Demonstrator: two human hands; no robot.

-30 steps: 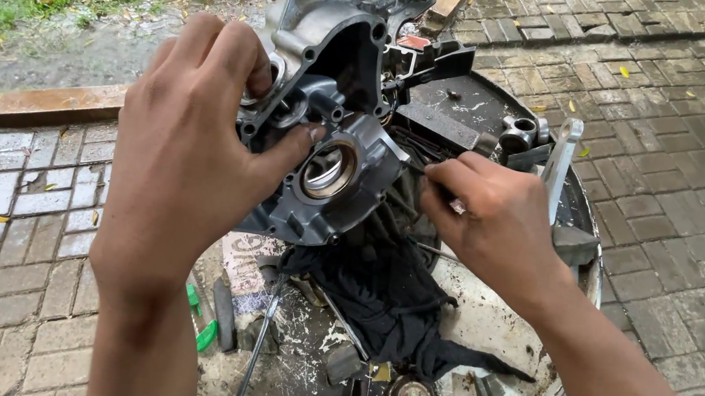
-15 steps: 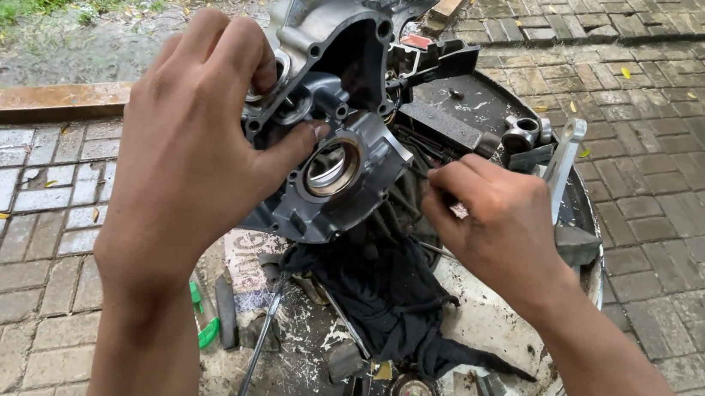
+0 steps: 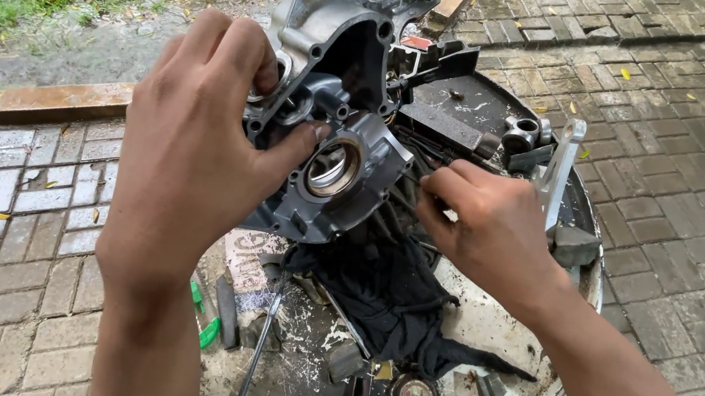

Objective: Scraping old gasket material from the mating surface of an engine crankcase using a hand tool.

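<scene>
The left hand (image 3: 194, 140) clasps the grey engine crankcase (image 3: 335, 110) from its side – thumb pressed beside the bearing bore (image 3: 331, 168) – above a round metal tray (image 3: 574, 271). The right hand (image 3: 487, 228) pinches a thin tool, barely visible, beside the casing.

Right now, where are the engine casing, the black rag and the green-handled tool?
engine casing (image 3: 334, 170): head view, on the grey face beside its round bearing bore.
black rag (image 3: 386, 300): head view, middle of the cloth.
green-handled tool (image 3: 209, 331): head view, on the green handle.

One pale printed paper sheet (image 3: 245, 258) w/ reddish print, under engine casing (image 3: 333, 136).
</scene>
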